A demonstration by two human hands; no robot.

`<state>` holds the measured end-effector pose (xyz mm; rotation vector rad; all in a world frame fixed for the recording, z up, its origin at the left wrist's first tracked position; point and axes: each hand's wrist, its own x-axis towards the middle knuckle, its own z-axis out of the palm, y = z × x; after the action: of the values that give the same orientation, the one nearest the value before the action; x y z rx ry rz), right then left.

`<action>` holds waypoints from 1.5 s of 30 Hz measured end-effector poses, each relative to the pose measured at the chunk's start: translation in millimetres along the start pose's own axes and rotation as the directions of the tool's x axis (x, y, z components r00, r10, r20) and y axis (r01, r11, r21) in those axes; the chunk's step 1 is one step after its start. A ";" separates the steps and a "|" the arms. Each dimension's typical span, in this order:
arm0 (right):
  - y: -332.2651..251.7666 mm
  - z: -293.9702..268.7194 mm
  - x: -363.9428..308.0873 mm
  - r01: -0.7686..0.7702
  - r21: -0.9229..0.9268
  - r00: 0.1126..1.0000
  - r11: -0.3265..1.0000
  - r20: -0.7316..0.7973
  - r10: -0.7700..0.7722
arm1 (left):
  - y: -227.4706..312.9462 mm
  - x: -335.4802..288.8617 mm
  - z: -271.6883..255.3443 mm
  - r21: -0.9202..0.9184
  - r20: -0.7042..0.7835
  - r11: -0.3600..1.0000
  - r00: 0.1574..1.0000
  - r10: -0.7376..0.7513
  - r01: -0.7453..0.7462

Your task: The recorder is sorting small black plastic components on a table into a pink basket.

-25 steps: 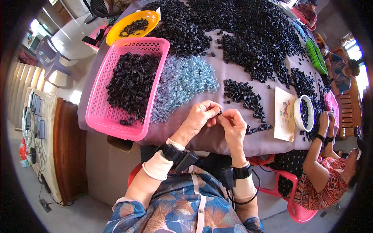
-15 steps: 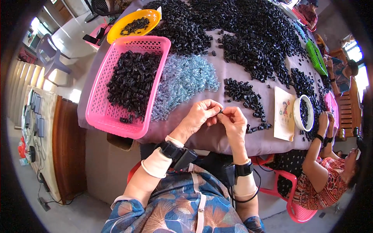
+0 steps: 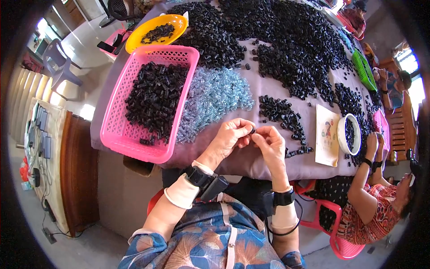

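Note:
Over the near edge of the table, my left hand (image 3: 234,135) and my right hand (image 3: 270,142) meet with their fingertips almost together. Between them is a small black plastic part (image 3: 253,131), pinched by my left thumb and fingers; my right thumb and forefinger close on its other side. Fingers cover most of the part. Just beyond my left hand lies a heap of small clear bluish pieces (image 3: 219,92). A loose cluster of short black tubular parts (image 3: 282,112) lies beyond my right hand. At the left, a pink basket (image 3: 117,101) holds many similar black parts.
A yellow plate (image 3: 178,30) with small black bits sits behind the basket. Large heaps of black parts (image 3: 286,40) cover the far table. To the right are a printed paper sheet (image 3: 327,141), a white bowl (image 3: 343,142), a green basket (image 3: 363,71) and a co-worker (image 3: 367,197).
The view has shifted slightly, so the table things sit a little lower. My hands stay together at the black part, with the fingers only slightly repositioned.

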<state>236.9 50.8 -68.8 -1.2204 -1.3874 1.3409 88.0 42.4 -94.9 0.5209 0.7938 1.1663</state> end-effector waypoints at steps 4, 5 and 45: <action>-2.0 -9.9 12.4 -0.070 -0.090 0.987 0.994 -0.153 0.055 | 1.8 -1.4 -1.4 -0.127 0.020 0.992 1.000 -0.013 0.015; 4.1 -11.7 19.2 0.044 -0.268 0.981 0.962 -0.170 -0.092 | 2.6 -2.3 -0.3 -0.136 0.008 0.991 1.000 -0.019 0.020; -0.6 19.2 -10.8 0.027 0.182 0.995 0.983 -0.103 -0.009 | -2.1 -4.0 2.6 -0.033 -0.020 0.997 0.998 0.065 -0.065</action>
<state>220.0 36.7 -69.1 -1.1340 -1.1734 1.3432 90.7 38.0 -93.6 0.5121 0.7767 1.2442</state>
